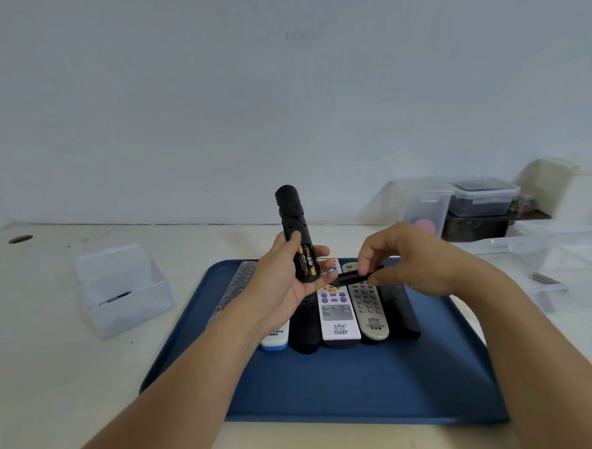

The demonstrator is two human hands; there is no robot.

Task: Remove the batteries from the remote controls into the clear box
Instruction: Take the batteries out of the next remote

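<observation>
My left hand point(283, 276) grips a black remote point(291, 217) upright above the blue tray point(347, 386), its back toward me. Its battery bay is uncovered and shows two black-and-gold batteries point(307, 262). My right hand point(409, 263) pinches the black battery cover point(350, 277) just right of that remote, over the row of remotes. Several more remotes lie side by side on the tray, among them a white one point(337, 320) and a grey one point(369, 311). The clear box point(126, 288) stands on the table to the left with one battery point(115, 298) inside.
Lidded plastic containers point(481, 195) and a dark box stand at the back right against the wall. More clear plastic pieces point(550, 255) lie at the right edge of the table. A round hole point(21, 239) is in the table's far left corner.
</observation>
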